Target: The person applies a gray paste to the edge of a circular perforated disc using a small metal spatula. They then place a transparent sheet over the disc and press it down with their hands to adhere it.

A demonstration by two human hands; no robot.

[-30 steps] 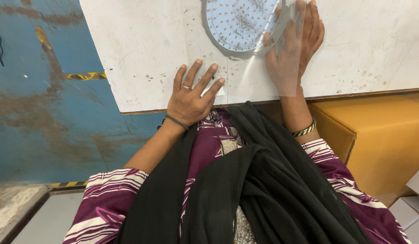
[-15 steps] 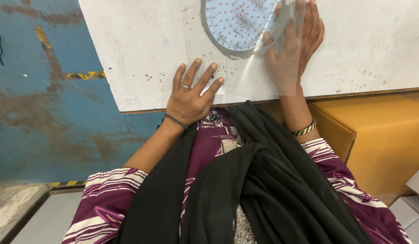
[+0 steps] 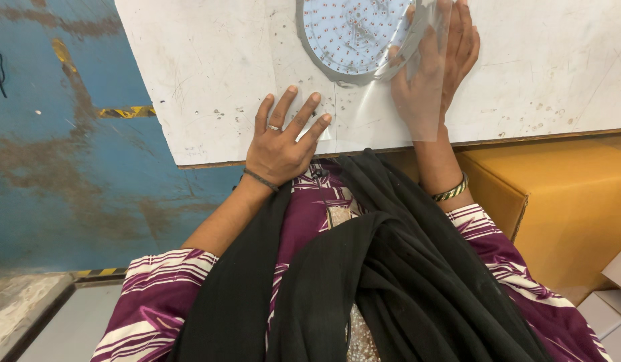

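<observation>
Round LED disc [image 3: 354, 37] on white table [image 3: 203, 74], clear sheet [image 3: 417, 74] over right hand [image 3: 434, 80].
</observation>
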